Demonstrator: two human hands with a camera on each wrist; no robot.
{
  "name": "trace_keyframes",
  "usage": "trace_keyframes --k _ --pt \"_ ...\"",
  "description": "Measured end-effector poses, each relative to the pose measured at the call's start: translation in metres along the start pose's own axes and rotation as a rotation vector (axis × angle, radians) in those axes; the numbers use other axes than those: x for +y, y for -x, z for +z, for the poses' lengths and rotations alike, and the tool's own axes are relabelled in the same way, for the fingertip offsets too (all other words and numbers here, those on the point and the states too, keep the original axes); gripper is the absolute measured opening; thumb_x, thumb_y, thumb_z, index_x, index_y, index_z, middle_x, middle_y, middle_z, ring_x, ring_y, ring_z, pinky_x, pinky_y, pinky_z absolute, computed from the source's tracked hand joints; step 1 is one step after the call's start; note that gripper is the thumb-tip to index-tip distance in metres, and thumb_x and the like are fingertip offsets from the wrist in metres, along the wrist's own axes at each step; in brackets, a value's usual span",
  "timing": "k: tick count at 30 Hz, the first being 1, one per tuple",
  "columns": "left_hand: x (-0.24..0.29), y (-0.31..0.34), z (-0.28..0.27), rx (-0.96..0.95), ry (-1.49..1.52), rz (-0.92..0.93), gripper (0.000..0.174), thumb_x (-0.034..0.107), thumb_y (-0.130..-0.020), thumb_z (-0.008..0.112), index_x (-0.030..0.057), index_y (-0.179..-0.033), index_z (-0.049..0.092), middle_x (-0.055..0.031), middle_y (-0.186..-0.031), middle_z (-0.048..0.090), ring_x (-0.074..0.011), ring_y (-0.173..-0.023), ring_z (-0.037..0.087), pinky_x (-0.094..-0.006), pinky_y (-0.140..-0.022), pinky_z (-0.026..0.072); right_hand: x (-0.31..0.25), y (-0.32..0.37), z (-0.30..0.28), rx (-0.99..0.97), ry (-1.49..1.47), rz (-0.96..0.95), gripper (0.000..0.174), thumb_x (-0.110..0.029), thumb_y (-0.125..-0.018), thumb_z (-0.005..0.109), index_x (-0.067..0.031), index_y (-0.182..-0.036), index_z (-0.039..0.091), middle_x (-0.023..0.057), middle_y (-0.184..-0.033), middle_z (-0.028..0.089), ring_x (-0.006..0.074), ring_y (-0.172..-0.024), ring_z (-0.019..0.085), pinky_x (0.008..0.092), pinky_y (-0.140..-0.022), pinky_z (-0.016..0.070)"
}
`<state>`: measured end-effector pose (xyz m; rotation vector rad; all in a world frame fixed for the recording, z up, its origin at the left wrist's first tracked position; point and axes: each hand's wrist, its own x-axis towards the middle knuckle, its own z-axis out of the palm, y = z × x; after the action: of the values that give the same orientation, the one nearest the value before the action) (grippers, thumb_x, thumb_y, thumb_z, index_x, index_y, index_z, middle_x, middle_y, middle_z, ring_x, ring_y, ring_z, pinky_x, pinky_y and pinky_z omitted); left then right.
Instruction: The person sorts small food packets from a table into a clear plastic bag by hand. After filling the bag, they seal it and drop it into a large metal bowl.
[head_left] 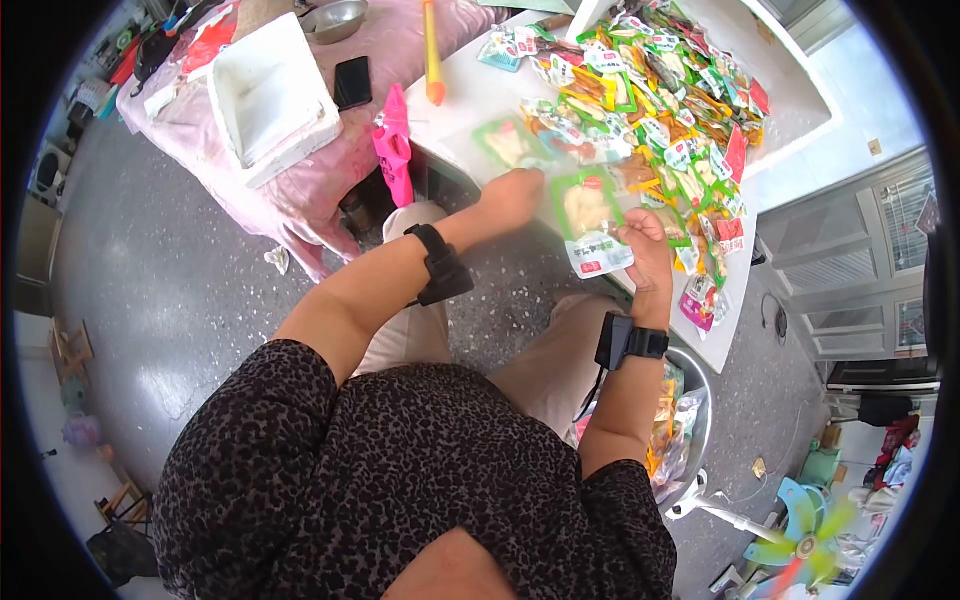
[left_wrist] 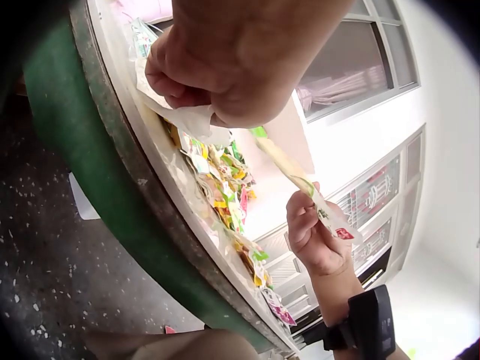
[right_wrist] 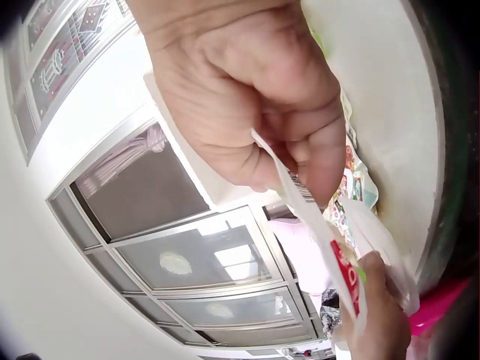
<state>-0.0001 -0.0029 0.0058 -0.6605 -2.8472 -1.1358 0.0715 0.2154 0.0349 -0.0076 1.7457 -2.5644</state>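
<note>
My right hand (head_left: 648,245) pinches the edge of a flat food packet (head_left: 588,212) with a green border, pale contents and a white printed end. The left hand (head_left: 512,198) is curled beside it, the thumb side toward the table. Its fingers grip a second packet (head_left: 508,143), blurred in the head view, with green edging; in the left wrist view its white film (left_wrist: 187,118) sticks out from under the fist. The right wrist view has the right-hand packet (right_wrist: 330,240) nearly edge-on, with the left hand (right_wrist: 379,315) behind it.
A large heap of colourful snack packets (head_left: 670,110) covers much of the white table (head_left: 725,340). Packets fill a tub (head_left: 705,420) by my right side. A foam box (head_left: 270,95) and phone (head_left: 352,82) lie on a pink cloth at left. A fan (head_left: 805,545) stands behind right.
</note>
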Motion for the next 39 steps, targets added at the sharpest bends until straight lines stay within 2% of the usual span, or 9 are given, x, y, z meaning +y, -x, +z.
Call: trace_keyframes --k 6,12,17,20,23,26,29,32,39 --pt "0.001 -0.001 0.0 0.048 0.088 -0.007 0.017 0.018 -0.079 0.039 0.0034 -0.082 0.048 -0.0181 -0.082 0.053 -0.0343 -0.077 0.052 -0.0406 -0.068 0.0409 0.016 -0.003 0.005 0.002 0.011 0.08 0.02 0.011 -0.07 0.045 -0.0005 -0.087 0.049 0.0098 -0.077 0.056 0.0177 -0.072 0.058 0.0277 -0.063 0.0477" --pt "0.011 0.003 -0.002 0.06 -0.106 0.077 0.016 0.018 -0.078 0.041 0.0047 -0.082 0.049 -0.0154 -0.078 0.052 -0.0325 -0.075 0.053 -0.0403 -0.066 0.0423 0.031 -0.024 0.013 -0.074 -0.112 0.157 0.019 0.01 -0.07 0.046 -0.0002 -0.085 0.049 0.0106 -0.078 0.056 0.0196 -0.072 0.059 0.0297 -0.064 0.0485" --pt "0.024 0.011 -0.005 0.041 -0.159 0.13 0.015 0.017 -0.077 0.042 0.0053 -0.079 0.05 -0.0144 -0.079 0.052 -0.0324 -0.072 0.053 -0.0398 -0.063 0.0434 0.045 -0.063 0.023 -0.053 0.018 0.21 0.019 0.007 -0.07 0.05 0.0008 -0.087 0.049 0.0084 -0.083 0.053 0.0162 -0.072 0.054 0.0269 -0.065 0.0462" --pt "0.017 0.011 -0.003 0.093 -0.124 0.178 0.014 0.016 -0.076 0.042 0.0056 -0.078 0.05 -0.0148 -0.078 0.052 -0.0326 -0.071 0.053 -0.0401 -0.063 0.0435 0.05 -0.072 0.033 0.039 0.223 0.164 0.022 0.0 -0.071 0.053 0.0025 -0.093 0.049 0.0083 -0.085 0.052 0.0148 -0.071 0.052 0.0264 -0.065 0.0456" --pt "0.013 0.012 -0.001 0.124 -0.102 0.168 0.012 0.015 -0.076 0.042 0.0057 -0.078 0.05 -0.0151 -0.076 0.051 -0.0328 -0.071 0.053 -0.0405 -0.063 0.0431 0.049 -0.056 0.038 0.236 0.414 0.159 0.034 -0.007 -0.072 0.056 0.0039 -0.102 0.045 0.0078 -0.081 0.052 0.0133 -0.074 0.051 0.0238 -0.058 0.0446" --pt "0.006 0.011 0.006 0.145 -0.071 0.168 0.011 0.014 -0.075 0.043 0.0057 -0.077 0.049 -0.0153 -0.075 0.051 -0.033 -0.07 0.053 -0.041 -0.062 0.0426 0.045 -0.02 0.055 0.434 0.392 0.194 0.043 -0.011 -0.072 0.057 0.0055 -0.108 0.039 0.0078 -0.076 0.053 0.0121 -0.067 0.052 0.0209 -0.048 0.042" --pt "0.004 0.011 0.009 0.146 -0.052 0.175 0.01 0.013 -0.075 0.044 0.0056 -0.076 0.049 -0.0156 -0.076 0.051 -0.0331 -0.069 0.052 -0.0412 -0.061 0.0423 0.039 -0.005 0.057 0.293 0.448 0.347 0.041 -0.009 -0.072 0.054 0.0058 -0.107 0.038 0.0073 -0.071 0.052 0.0106 -0.055 0.051 0.0199 -0.04 0.0387" --pt "0.007 0.013 0.007 0.147 -0.047 0.196 0.009 0.013 -0.074 0.044 0.0055 -0.075 0.049 -0.0153 -0.076 0.051 -0.0328 -0.069 0.052 -0.0409 -0.06 0.0422 0.051 -0.011 0.049 0.251 0.283 0.287 0.034 -0.006 -0.072 0.052 0.0058 -0.102 0.041 0.0069 -0.068 0.051 0.0097 -0.046 0.047 0.0198 -0.038 0.0376" --pt "0.014 0.015 -0.005 0.101 -0.107 0.189 0.011 0.015 -0.074 0.044 0.0056 -0.074 0.049 -0.0141 -0.073 0.052 -0.032 -0.07 0.053 -0.0405 -0.059 0.0422 0.059 -0.038 0.081 0.346 0.115 0.16 0.019 -0.001 -0.071 0.049 0.0034 -0.09 0.045 0.008 -0.067 0.051 0.0115 -0.051 0.049 0.0217 -0.04 0.0394"
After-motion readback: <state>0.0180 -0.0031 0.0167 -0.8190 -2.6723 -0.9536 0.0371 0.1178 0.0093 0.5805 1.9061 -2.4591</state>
